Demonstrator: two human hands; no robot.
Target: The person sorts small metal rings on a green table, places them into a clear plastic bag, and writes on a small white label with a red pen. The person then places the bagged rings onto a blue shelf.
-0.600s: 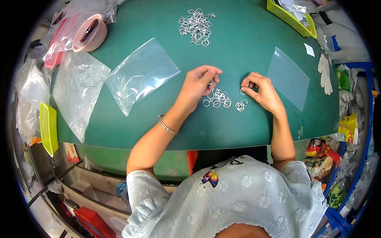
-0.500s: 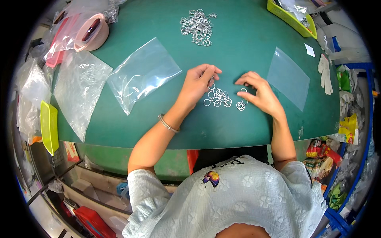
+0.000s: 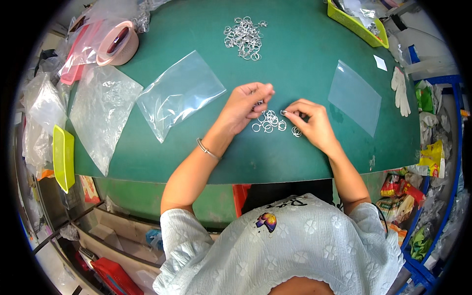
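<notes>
Small silvery metal rings (image 3: 268,121) lie in a loose cluster on the green table between my hands. My left hand (image 3: 244,107), with a bangle at the wrist, is curled just left of this cluster; bits of metal rings show between its bent fingers. My right hand (image 3: 312,122) pinches one metal ring (image 3: 283,112) between thumb and fingertips at the cluster's right side. Below those fingertips a few more rings (image 3: 296,131) rest together on the table. Farther off, a bigger heap of the same rings (image 3: 244,38) sits at the back middle.
Left of my hands lie two clear plastic bags (image 3: 182,93) (image 3: 104,110); another clear bag (image 3: 355,98) is at the right. A pink basket (image 3: 129,49), a yellow-green tray (image 3: 63,157), a yellow-green basket (image 3: 351,27) and a white glove (image 3: 401,92) line the table's edges.
My right hand has moved left and closed, picking up a ring from the small group beside it. The left hand's fingers have shifted and curled over the rings.
</notes>
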